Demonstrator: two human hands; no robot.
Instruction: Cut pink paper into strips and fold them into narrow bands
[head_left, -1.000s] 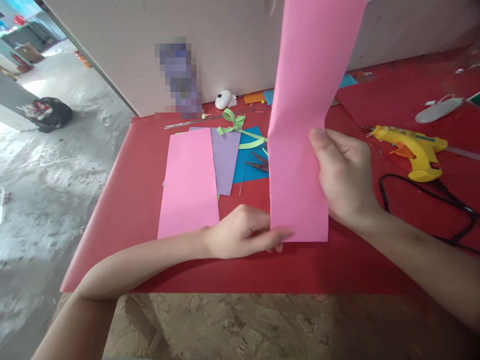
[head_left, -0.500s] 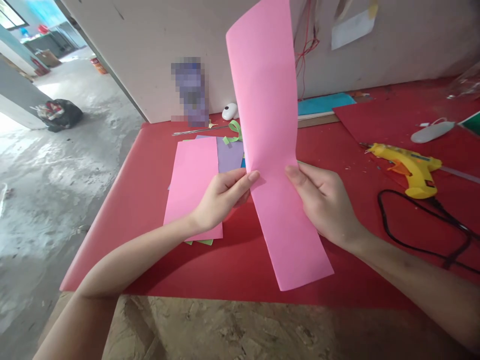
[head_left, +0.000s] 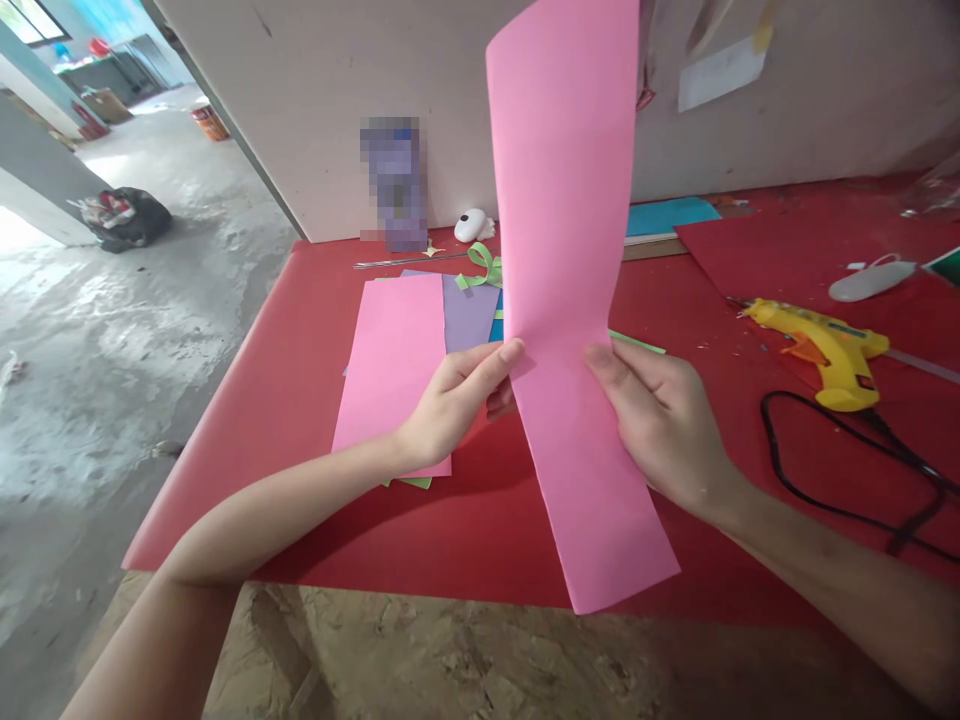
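A long strip of pink paper is held up in front of me, bent near its middle where I grip it. My left hand pinches its left edge, thumb on the near face. On the opposite edge, my right hand holds it the same way; the fingers behind are partly hidden. Another pink sheet lies on the red table, beyond my left wrist, over purple paper and some green paper. A curled green strip rests just behind these.
A yellow glue gun lies at the right, its black cord looping toward the front. Against the wall are a white rounded gadget, a blurred purple object and a blue sheet. The table's left edge drops to a concrete floor.
The view has shifted slightly, so the hands and strip appear a little further right. The strip's lower end sits slightly lower. Both hands keep the same grip.
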